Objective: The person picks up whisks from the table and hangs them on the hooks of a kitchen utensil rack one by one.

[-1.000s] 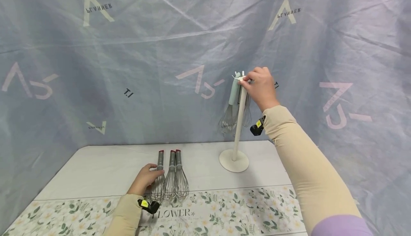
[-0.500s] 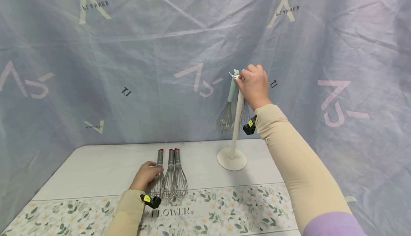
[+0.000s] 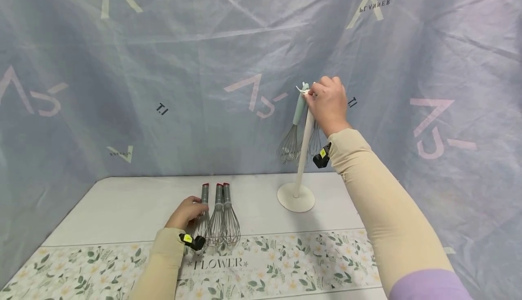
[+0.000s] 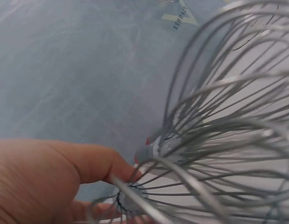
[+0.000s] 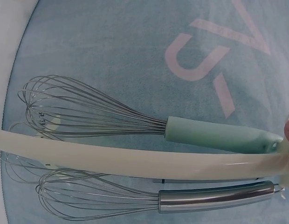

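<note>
Backdrop: Printed blue-gray fabric [image 3: 183,64] hangs behind a white table [image 3: 142,205] with a floral strip [image 3: 318,257] along its near side.
Left hand: Down at the table, the left hand [image 3: 188,211] pinches the leftmost gray whisk [image 3: 205,193] between thumb and fingers, where wires meet handle; whether it is lifted at all cannot be told.
Neighbors: Lying just beside it are the middle gray whisk [image 3: 219,194] and the rightmost gray whisk [image 3: 227,194], their loops close enough to snag. Sliding the held one leftward would likely part them cleanly.
Right hand: High on the stand [image 3: 303,155], the right hand [image 3: 328,103] pinches the white hooks [image 3: 302,90] at the top. A light touch there should steady them without jarring what hangs.
Hung whisks: A mint whisk [image 5: 219,134] and a steel-handled whisk [image 5: 216,198] hang to either side of the pole; more wires show behind, mostly hidden.
Base: Flat on the table sits the round base [image 3: 296,196]. Downward pressure looks safest; a sideways tug could tip the stand.
</note>
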`<state>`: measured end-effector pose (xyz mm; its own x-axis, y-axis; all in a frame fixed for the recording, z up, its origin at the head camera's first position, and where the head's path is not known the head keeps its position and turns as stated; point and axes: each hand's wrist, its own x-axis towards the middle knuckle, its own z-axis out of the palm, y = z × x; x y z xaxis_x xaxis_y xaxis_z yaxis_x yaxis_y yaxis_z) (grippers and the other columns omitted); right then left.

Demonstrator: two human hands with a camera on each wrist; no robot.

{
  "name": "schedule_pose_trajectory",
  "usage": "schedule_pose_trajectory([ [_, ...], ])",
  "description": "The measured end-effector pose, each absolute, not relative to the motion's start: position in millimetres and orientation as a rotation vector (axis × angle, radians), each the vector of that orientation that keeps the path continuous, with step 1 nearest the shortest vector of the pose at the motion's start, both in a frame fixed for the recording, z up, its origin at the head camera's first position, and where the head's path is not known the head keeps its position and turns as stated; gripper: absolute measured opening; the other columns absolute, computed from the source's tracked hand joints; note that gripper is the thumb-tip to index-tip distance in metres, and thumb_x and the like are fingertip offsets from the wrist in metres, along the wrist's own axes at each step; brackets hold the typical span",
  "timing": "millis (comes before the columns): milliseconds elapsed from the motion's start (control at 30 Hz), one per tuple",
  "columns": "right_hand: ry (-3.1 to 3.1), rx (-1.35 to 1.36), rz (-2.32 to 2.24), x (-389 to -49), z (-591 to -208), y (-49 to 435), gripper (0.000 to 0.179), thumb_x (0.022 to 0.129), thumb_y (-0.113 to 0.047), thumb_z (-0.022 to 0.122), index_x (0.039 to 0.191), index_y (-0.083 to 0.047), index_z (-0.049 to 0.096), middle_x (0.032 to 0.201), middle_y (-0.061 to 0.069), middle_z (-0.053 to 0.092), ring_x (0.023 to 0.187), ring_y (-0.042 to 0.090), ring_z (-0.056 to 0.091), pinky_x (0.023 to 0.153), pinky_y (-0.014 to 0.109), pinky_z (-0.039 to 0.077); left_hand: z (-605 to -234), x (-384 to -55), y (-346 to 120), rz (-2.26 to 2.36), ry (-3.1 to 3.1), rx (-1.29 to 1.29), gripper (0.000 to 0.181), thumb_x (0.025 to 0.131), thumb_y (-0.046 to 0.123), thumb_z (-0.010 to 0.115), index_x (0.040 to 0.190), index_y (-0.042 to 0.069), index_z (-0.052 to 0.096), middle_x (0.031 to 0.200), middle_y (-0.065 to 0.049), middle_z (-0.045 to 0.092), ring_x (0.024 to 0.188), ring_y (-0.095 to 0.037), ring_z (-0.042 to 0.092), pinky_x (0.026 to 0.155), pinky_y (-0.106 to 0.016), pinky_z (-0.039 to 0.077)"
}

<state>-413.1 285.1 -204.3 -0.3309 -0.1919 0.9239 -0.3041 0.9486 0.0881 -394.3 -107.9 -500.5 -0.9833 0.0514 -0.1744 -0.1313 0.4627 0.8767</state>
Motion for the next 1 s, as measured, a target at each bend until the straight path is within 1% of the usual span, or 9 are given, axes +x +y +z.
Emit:
schedule_pose_trajectory([
  [67,-1.927,0.353,0.114,-413,-204,286,0.016,0.09,-0.016,0.078,0.083,-0.003,0.074,0.083,0.011,0.058,0.082,0.035,0.05,0.074,0.047,0.046,-499,-398,-109,1.547,2.509,-0.072,0.064,0.092,0.02,0.061,0.147,-0.003,0.039,0.094,-0.017,0.062,0.066,-0.024,0.05,0.057,-0.036,0.043],
  [133,-1.932,0.346,0.108,-412,-204,286,0.016,0.091,-0.016,0.078,0.083,-0.003,0.074,0.083,0.011,0.058,0.082,0.035,0.05,0.074,0.047,0.046,-499,-400,-109,1.538,2.512,-0.073,0.065,0.092,0.019,0.06,0.148,-0.004,0.037,0.094,-0.016,0.062,0.067,-0.023,0.051,0.057,-0.035,0.044],
  [300,-1.931,0.334,0.107,-412,-204,285,0.016,0.091,-0.016,0.078,0.083,-0.002,0.074,0.082,0.012,0.057,0.082,0.036,0.05,0.075,0.048,0.046,-500,-403,-109,1.534,2.538,-0.068,0.065,0.092,0.02,0.059,0.148,-0.006,0.037,0.107,-0.02,0.061,0.08,-0.026,0.056,0.061,-0.035,0.047],
  [400,-1.929,0.336,0.115,-412,-204,284,0.017,0.09,-0.017,0.078,0.083,-0.003,0.075,0.081,0.011,0.056,0.082,0.036,0.05,0.075,0.048,0.046,-501,-404,-108,1.578,2.51,-0.082,0.063,0.091,0.017,0.058,0.147,-0.006,0.038,0.106,-0.021,0.061,0.076,-0.027,0.055,0.06,-0.036,0.046],
  [533,-1.941,0.336,0.116,-411,-203,284,0.019,0.091,-0.02,0.078,0.083,-0.003,0.075,0.08,0.01,0.055,0.082,0.035,0.049,0.074,0.047,0.045,-505,-407,-107,1.629,2.485,-0.111,0.06,0.093,0.017,0.057,0.147,-0.004,0.04,0.102,-0.018,0.063,0.072,-0.024,0.054,0.058,-0.035,0.045],
  [667,-1.948,0.327,0.109,-410,-202,284,0.019,0.092,-0.021,0.078,0.084,-0.003,0.076,0.081,0.01,0.054,0.082,0.035,0.048,0.074,0.047,0.044,-507,-407,-106,1.615,2.557,-0.114,0.056,0.095,0.021,0.056,0.144,-0.004,0.045,0.106,-0.019,0.063,0.074,-0.023,0.053,0.06,-0.035,0.045],
  [767,-1.947,0.329,0.107,-411,-203,285,0.018,0.092,-0.02,0.077,0.084,-0.003,0.076,0.081,0.01,0.055,0.082,0.035,0.049,0.074,0.047,0.044,-506,-406,-106,1.606,2.611,-0.118,0.055,0.094,0.023,0.057,0.142,-0.005,0.048,0.108,-0.019,0.064,0.071,-0.022,0.052,0.058,-0.036,0.044],
  [900,-1.937,0.343,0.115,-411,-204,285,0.017,0.091,-0.019,0.078,0.085,-0.004,0.076,0.08,0.01,0.055,0.081,0.035,0.049,0.073,0.047,0.044,-506,-403,-107,1.642,2.609,-0.131,0.054,0.095,0.023,0.057,0.142,-0.003,0.049,0.099,-0.016,0.065,0.061,-0.02,0.05,0.054,-0.035,0.044],
  [1000,-1.927,0.352,0.12,-411,-203,285,0.016,0.09,-0.019,0.079,0.085,-0.004,0.076,0.08,0.01,0.055,0.081,0.035,0.049,0.072,0.047,0.044,-507,-403,-108,1.684,2.587,-0.142,0.053,0.097,0.021,0.056,0.143,-0.002,0.049,0.093,-0.014,0.065,0.059,-0.019,0.05,0.053,-0.034,0.044],
])
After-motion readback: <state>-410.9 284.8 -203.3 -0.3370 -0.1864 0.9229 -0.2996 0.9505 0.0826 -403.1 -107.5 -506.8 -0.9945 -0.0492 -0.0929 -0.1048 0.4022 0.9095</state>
